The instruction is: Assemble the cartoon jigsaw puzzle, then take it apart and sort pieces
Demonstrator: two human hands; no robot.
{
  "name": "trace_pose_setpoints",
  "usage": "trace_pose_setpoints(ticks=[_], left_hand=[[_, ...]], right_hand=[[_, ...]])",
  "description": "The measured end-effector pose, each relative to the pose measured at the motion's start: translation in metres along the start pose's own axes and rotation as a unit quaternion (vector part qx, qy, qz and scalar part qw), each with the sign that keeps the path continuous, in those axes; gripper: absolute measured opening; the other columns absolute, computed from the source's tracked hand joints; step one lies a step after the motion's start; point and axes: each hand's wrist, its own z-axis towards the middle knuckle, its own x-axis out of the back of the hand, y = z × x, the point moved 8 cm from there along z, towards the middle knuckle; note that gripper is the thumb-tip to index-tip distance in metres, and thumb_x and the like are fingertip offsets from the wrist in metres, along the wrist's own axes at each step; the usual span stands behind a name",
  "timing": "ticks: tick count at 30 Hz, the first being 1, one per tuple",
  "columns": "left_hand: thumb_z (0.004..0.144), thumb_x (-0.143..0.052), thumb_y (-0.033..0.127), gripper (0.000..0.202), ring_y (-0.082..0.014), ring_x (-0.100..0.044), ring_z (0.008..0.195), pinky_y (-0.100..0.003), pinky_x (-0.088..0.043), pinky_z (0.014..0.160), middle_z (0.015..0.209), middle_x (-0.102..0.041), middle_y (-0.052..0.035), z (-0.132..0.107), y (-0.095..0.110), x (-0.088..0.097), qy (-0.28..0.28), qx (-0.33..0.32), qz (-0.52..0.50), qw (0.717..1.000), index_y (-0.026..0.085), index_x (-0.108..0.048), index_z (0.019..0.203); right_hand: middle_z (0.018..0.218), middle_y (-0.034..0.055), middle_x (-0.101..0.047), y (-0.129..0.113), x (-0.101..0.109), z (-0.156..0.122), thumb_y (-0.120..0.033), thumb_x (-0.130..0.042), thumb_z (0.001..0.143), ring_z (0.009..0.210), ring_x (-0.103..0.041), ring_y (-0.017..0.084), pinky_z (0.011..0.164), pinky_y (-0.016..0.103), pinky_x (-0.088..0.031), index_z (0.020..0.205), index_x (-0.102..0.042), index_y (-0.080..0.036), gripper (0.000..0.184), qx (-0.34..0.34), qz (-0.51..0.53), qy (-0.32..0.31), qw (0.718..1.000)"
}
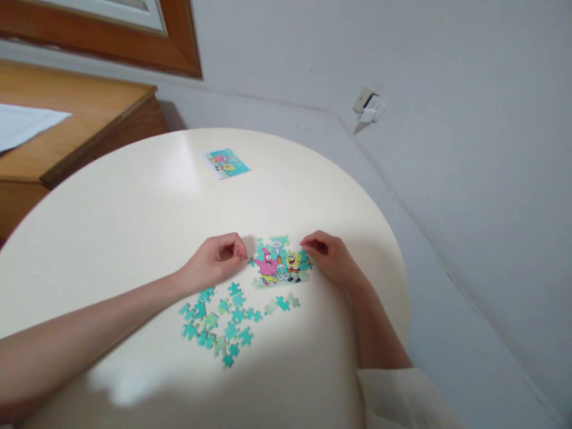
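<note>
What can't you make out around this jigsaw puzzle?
All in the head view:
Whatever the left hand and right hand may enclose: hidden by curled fingers.
Assembled puzzle: hand contact too small to tell.
Picture card: fine details blurred.
Wooden frame: cut off by top edge.

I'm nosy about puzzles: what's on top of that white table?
On the white table: a partly assembled jigsaw puzzle between the left hand and right hand, loose jigsaw pieces on its near side, a picture card farther back. Whatever the hands cover can't be seen.

puzzle (280, 263) on table (313, 190) | loose pieces (231, 330) before it, mostly left | card (229, 163) behind
</note>
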Motion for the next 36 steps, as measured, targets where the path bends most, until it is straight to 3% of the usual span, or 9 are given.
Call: trace_pose_setpoints(ticks=[12,22,31,34,36], left_hand=[[0.066,-0.057,0.025,0.01,-0.0092,-0.044,0.055,-0.023,-0.036,0.051,0.059,-0.049,0.0016,0.001,-0.003,-0.001,0.0,-0.002,-0.023,1.0,0.016,-0.053,0.063],[0.063,-0.057,0.023,0.007,-0.0094,-0.045,0.055,-0.024,-0.035,0.052,0.058,-0.051,0.0016,0.005,-0.01,0.001,0.013,0.007,-0.06,0.998,0.016,-0.054,0.062],[0.061,-0.058,0.016,0.001,-0.0086,-0.049,0.057,-0.023,-0.037,0.057,0.059,-0.058,0.0016,0.01,-0.014,0.018,0.092,0.047,-0.138,0.985,0.015,-0.057,0.061],[0.06,-0.059,0.015,0.002,-0.0083,-0.048,0.056,-0.023,-0.038,0.058,0.058,-0.058,0.0018,0.011,-0.017,0.02,0.106,0.055,-0.177,0.977,0.015,-0.057,0.059],[0.058,-0.06,0.015,0.002,-0.0084,-0.049,0.057,-0.023,-0.038,0.059,0.059,-0.059,0.0015,0.011,-0.018,0.02,0.109,0.06,-0.204,0.971,0.015,-0.057,0.059]], right_hand=[[0.079,0.0003,-0.057,-0.009,-0.005,-0.002,-0.012,-0.049,0.063,0.07,-0.048,0.012,0.064,0.025,-0.037,0.082,-0.063,-0.019,0.025,0.029,-0.034,-0.044,0.998],[0.069,-0.0005,-0.056,-0.004,-0.001,-0.001,-0.028,-0.056,0.07,0.06,-0.046,0.012,0.058,0.026,-0.038,0.078,-0.062,-0.018,0.014,-0.005,-0.021,-0.011,1.0],[0.064,-0.0005,-0.057,-0.001,0.003,0.0,-0.032,-0.058,0.071,0.053,-0.044,0.011,0.051,0.026,-0.036,0.075,-0.062,-0.017,0.016,-0.003,-0.03,0.035,0.999],[0.064,0.0001,-0.058,-0.017,0.009,-0.002,-0.027,-0.056,0.072,0.056,-0.048,0.012,0.054,0.027,-0.037,0.073,-0.061,-0.018,0.011,0.041,-0.054,0.1,0.993],[0.065,0.0002,-0.06,-0.04,0.004,-0.007,-0.023,-0.056,0.073,0.061,-0.052,0.014,0.059,0.028,-0.039,0.072,-0.061,-0.019,0.006,0.092,-0.07,0.109,0.987]])
